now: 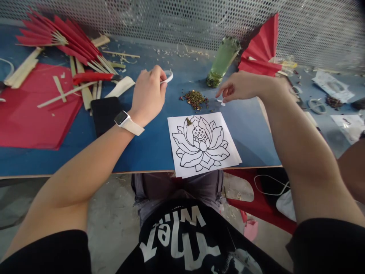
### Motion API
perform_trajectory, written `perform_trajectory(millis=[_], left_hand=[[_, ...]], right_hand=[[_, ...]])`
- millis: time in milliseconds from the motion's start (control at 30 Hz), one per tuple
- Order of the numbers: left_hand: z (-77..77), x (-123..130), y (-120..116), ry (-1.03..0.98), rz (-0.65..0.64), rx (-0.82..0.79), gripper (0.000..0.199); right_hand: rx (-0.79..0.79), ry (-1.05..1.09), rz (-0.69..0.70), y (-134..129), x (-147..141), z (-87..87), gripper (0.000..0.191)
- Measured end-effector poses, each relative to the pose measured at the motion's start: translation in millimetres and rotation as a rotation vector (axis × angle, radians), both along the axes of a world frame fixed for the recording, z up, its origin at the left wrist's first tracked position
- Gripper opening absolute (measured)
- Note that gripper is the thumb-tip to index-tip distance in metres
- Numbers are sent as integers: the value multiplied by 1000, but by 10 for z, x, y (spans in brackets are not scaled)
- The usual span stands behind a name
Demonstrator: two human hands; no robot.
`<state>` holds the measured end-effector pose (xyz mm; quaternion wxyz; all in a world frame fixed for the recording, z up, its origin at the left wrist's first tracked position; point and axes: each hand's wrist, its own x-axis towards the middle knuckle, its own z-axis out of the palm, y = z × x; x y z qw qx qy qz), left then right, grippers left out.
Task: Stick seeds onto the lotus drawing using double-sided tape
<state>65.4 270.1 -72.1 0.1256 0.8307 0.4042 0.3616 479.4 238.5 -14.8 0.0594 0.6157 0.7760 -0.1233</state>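
Note:
My left hand [148, 95], with a watch on its wrist, is closed on a narrow white roll of tape [169, 77] above the blue table. My right hand [238, 87] has its fingers curled, with a small white strip [221, 102] at the thumb and fingertips. Between the hands lies a pile of small green and brown grains [195, 99]. Nearer to me is a sheet of paper [203, 146] with a lotus outline printed on it. A few dark bits [188, 121] sit on one upper petal.
A green glass of liquid [224, 61] stands near my right hand. Red folded fans [65, 36], wood strips, a black phone [106, 114] and red paper [37, 110] lie left. Another red fan [261, 49] leans against the perforated metal panel [171, 23]. Someone's arm [353, 167] shows at right.

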Motion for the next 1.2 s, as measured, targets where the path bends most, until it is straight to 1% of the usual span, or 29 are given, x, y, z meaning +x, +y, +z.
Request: perform_trajectory(millis=[100,167,267,333,400,500,567,633,733,800,867,900,933,967,1033,1067,1133,1200], left_hand=[[-88,18,52,-33,21,44,26],[-135,29,75,-53,27,70,25],[-184,33,106,-62,19,82,21],[-217,21,144,-66,14,89,19],[-261,-5,203,-82,-2,98,15],[-342,-51,313,-99,-40,112,16],[-398,-67,377,-108,-65,146,13],[-447,-63,421,-125,-78,197,9],[-498,-48,454,-163,-75,253,8],[-515,-56,473,-180,-93,276,7],[-521,-82,500,-180,-129,275,5],[-522,-97,515,-175,-139,260,8],[-524,-109,529,-168,-145,236,10],[-527,-117,540,-163,-149,210,12],[-535,-111,549,-165,-159,170,14],[-539,-96,546,-171,-167,159,13],[-541,-46,519,-199,-178,153,14],[-522,18,463,-226,-196,134,20]], right_hand=[[47,-55,-4,-6,5,-62,40],[76,-55,-20,-21,-9,-98,36],[66,-1,-34,-59,-38,-125,38],[45,10,-47,-96,-63,-102,40],[14,0,-16,-142,-95,-46,32],[-17,-15,54,-200,-133,40,18],[-3,-8,78,-205,-131,44,11],[31,8,89,-166,-100,-12,6],[48,55,105,-42,-6,-151,17],[42,84,115,30,82,-209,20],[44,102,91,27,183,-186,20],[41,106,73,-21,232,-137,19],[28,112,69,-109,275,-63,18],[16,123,99,-239,303,32,15],[-113,131,129,-615,294,260,14],[-191,109,96,-848,251,376,18],[-385,88,-2,-1347,103,571,32],[-606,66,-77,-1805,-70,675,41]])
